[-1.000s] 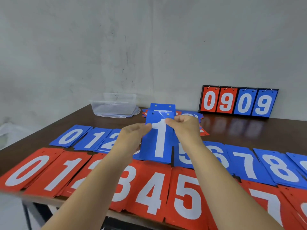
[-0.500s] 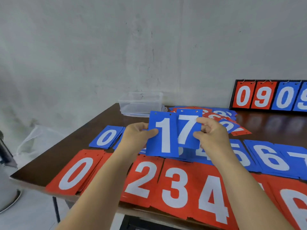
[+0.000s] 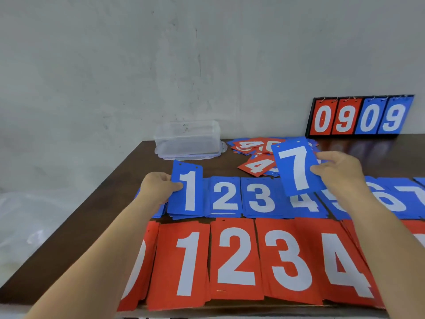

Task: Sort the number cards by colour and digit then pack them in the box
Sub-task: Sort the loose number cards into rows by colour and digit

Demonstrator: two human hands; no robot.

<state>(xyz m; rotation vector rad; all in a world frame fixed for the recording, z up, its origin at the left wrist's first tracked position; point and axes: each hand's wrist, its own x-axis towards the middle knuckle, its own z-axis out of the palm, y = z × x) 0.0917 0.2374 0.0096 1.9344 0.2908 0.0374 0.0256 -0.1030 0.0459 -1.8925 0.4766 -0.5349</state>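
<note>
Our left grip (image 3: 158,188) pinches a blue 1 card (image 3: 187,192) beside the blue 2 pile (image 3: 224,196) on the worktop (image 3: 119,192), while our right grip (image 3: 340,173) pinches a tilted blue 7 card (image 3: 296,171).

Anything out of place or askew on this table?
Only the mixed card heap behind the blue row, right of the box: red and blue cards overlap at odd angles, unsorted.

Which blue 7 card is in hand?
The tilted blue 7 card pinched by the right hand, over the blue 4 pile; the other blue 7 lies flat, far right.
</note>
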